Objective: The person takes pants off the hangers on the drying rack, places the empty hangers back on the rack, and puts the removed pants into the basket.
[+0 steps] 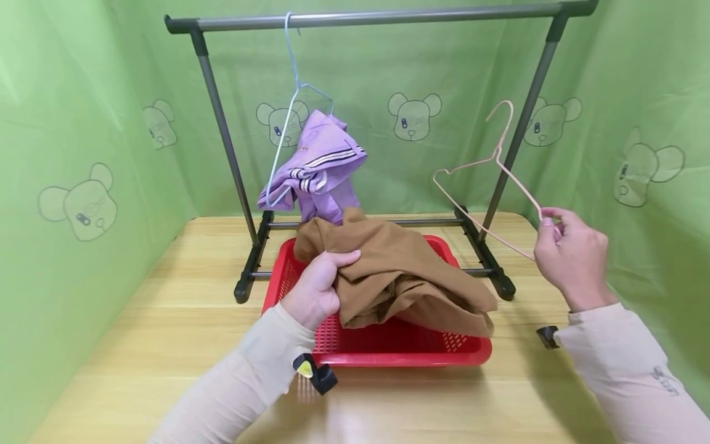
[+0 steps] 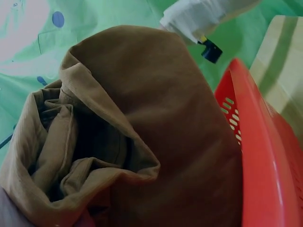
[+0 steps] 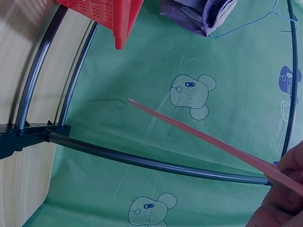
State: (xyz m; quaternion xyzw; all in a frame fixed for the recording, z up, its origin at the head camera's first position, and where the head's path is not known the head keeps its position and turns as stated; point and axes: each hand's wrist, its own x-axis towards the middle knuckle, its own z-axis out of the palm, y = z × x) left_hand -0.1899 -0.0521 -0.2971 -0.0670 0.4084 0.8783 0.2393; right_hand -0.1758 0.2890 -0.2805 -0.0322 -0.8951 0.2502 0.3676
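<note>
Rack [image 1: 388, 18] stands behind basket [image 1: 399, 359], which brown cloth [image 1: 405, 259] partly covers

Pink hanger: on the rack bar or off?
Off. The right hand holds the pink hanger by its side; its hook shows below the rack bar, catching nothing.
</note>
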